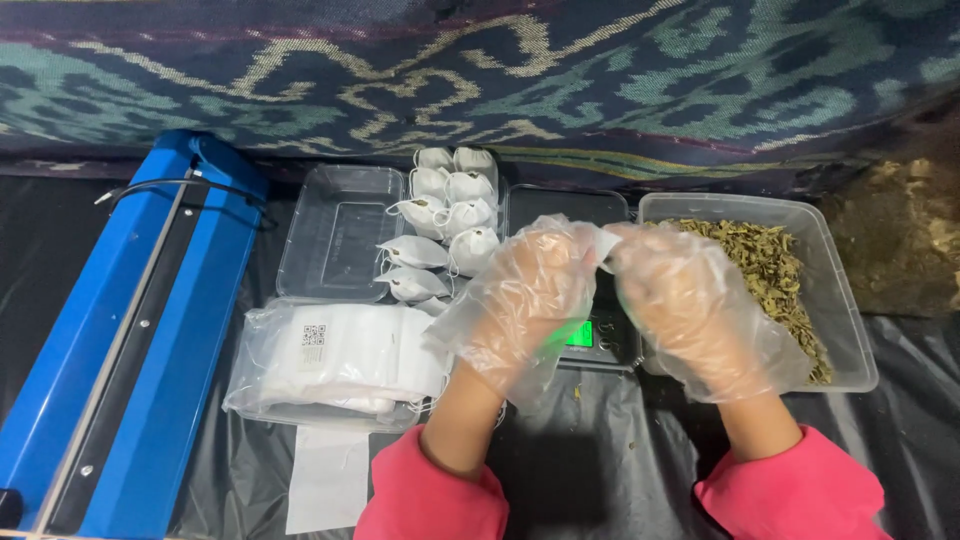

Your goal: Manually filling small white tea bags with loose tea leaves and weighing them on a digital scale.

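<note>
A small white filter bag (604, 246) is pinched between the gloved left hand (525, 300) and the gloved right hand (690, 305) — only its upper edge shows between the fingertips, the rest hidden behind the loose clear plastic gloves. It is held upright above a small black digital scale (592, 335) with a green-lit display — just left of the clear tub of dried green leaves (790, 290).
</note>
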